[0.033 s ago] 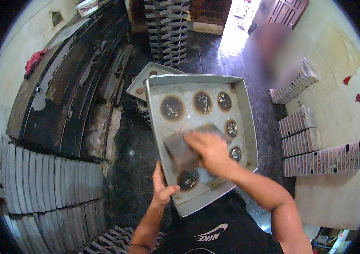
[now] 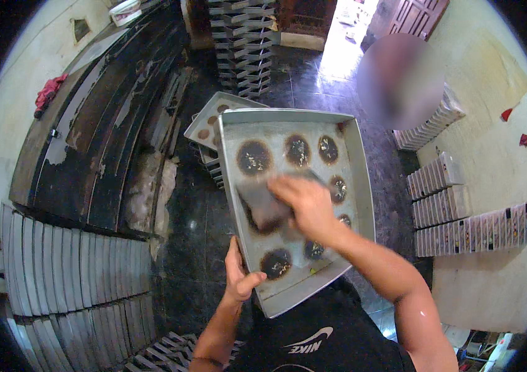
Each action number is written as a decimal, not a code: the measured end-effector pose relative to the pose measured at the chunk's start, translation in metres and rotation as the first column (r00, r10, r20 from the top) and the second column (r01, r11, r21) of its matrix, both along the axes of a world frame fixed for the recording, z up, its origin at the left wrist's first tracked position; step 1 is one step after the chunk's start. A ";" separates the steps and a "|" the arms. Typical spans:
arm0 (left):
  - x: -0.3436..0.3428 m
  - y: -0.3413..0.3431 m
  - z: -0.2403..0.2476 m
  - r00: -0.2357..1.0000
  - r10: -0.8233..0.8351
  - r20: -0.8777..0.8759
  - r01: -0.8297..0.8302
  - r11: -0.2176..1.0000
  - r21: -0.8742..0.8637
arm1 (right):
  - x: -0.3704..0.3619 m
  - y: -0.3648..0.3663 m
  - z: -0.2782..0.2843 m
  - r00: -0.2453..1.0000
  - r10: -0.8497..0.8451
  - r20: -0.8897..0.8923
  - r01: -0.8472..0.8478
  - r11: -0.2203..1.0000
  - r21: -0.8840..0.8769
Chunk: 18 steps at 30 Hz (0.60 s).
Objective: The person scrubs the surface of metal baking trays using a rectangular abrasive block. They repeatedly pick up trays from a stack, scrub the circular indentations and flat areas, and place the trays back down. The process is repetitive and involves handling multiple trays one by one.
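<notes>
A square metal baking pan (image 2: pixel 331 260) is held tilted in front of my body. Several round scorched, dark brown spots with pale flecks mark its bottom. My left hand (image 2: pixel 241 276) grips the near left wall, thumb over the rim and fingers underneath. Inside the pan, my right hand (image 2: pixel 303 201) is pressed over a flat grey-brown pad (image 2: pixel 260 201) lying against the middle of the bottom. Motion blurs the pad, so I cannot tell its exact kind. The hand and pad cover part of the middle spots.
Behind the pan sits a stack of similar pans (image 2: pixel 210 127). A tall crisscross pan stack (image 2: pixel 245 49) rises farther back. At left are a dark oven-like unit (image 2: pixel 83 142) and rows of pans (image 2: pixel 77 260). Filled clear containers (image 2: pixel 474 232) line the right wall; a blurred person (image 2: pixel 401 80) is beyond.
My right hand and the pad have shifted slightly, uncovering more of the dark spots at the pad's lower edge and near my wrist. My left hand keeps its grip.
</notes>
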State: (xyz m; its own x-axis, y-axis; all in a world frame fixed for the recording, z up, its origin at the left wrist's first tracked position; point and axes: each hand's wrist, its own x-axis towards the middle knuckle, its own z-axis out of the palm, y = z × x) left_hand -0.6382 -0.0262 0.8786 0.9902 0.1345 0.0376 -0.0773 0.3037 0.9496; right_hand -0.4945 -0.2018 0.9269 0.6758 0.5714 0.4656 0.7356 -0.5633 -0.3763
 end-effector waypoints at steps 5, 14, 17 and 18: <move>-0.001 0.010 -0.004 1.000 -0.030 0.004 0.030 0.996 -0.079 | -0.008 0.006 0.001 0.999 0.015 -0.036 -0.017 0.998 -0.061; -0.001 0.009 -0.007 1.000 -0.011 -0.003 0.011 0.995 -0.094 | 0.048 0.027 0.004 0.998 -0.043 -0.053 0.039 0.997 -0.061; -0.005 0.004 -0.005 0.999 0.035 -0.013 -0.037 0.988 -0.149 | -0.001 0.014 -0.010 0.998 0.043 0.049 -0.043 0.999 -0.011; -0.004 0.003 -0.007 1.000 0.031 0.001 -0.030 0.996 -0.088 | -0.002 0.012 -0.008 0.998 0.052 0.048 -0.052 0.999 -0.002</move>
